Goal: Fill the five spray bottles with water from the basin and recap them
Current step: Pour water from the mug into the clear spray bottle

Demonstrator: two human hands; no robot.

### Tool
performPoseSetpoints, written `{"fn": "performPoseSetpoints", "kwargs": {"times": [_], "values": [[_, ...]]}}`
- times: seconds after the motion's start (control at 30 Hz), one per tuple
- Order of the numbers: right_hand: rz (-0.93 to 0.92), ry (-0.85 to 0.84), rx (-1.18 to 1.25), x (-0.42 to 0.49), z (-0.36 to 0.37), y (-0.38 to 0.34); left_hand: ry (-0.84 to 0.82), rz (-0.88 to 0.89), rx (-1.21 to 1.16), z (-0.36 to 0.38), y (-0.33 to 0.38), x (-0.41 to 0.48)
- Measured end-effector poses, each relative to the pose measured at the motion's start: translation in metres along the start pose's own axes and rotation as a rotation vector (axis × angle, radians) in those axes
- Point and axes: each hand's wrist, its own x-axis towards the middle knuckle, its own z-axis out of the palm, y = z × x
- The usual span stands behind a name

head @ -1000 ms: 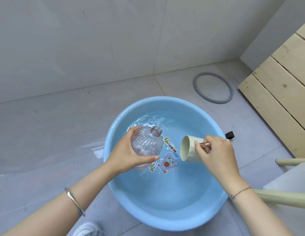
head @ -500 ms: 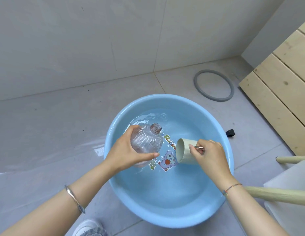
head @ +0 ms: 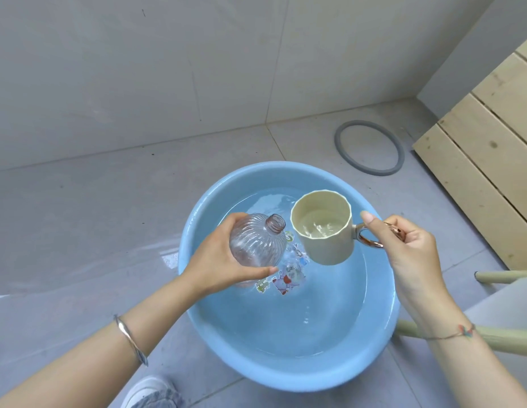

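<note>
1. The blue basin [head: 256, 375] sits on the grey tiled floor [head: 79, 231] near the wall; it holds clear water [head: 285, 325], and a cartoon sticker [head: 282, 282] shows through at its bottom.
2. The left hand [head: 218, 266] grips the spray bottle [head: 256, 242]; thumb at the near side and fingers at the far side are curled round its ribbed, clear body.
3. The bottle is over the basin's left half, uncapped and tilted, with its threaded neck pointing up and to the right; whether its base touches the water cannot be told.
4. The right hand [head: 409, 254] holds a cream mug [head: 327, 242] by its shiny metallic handle; the fingers curl round the handle and the thumb lies stretched along its top.
5. The mug is raised over the far half of the basin, nearly upright, with water inside; its rim is just beside the bottle's mouth, a small gap between them.
6. A silver bangle [head: 129, 338] circles the left wrist; a thin thread bracelet [head: 459, 334] circles the right.
7. A grey ring [head: 338, 144] lies on the floor beyond the basin's far right edge; pale wooden slats [head: 477, 160] stand further right.
8. Pale green furniture legs [head: 506, 275] show at the right edge; a white shoe [head: 147, 391] shows at the near edge beside the basin.
</note>
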Motion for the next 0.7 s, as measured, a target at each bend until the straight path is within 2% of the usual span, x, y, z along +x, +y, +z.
{"fn": "performPoseSetpoints", "kwargs": {"times": [0.2, 0.47, 0.7], "values": [[-0.129, 0.008, 0.0, -0.005, -0.004, -0.016, -0.024, 0.039, 0.029, 0.004, 0.003, -0.001], [-0.356, 0.04, -0.296, -0.01, -0.002, -0.023, -0.038, 0.067, 0.067, 0.005, 0.001, 0.001], [-0.45, 0.029, -0.386, -0.014, 0.002, -0.027, -0.04, 0.074, 0.059, 0.007, -0.001, 0.001]]}}
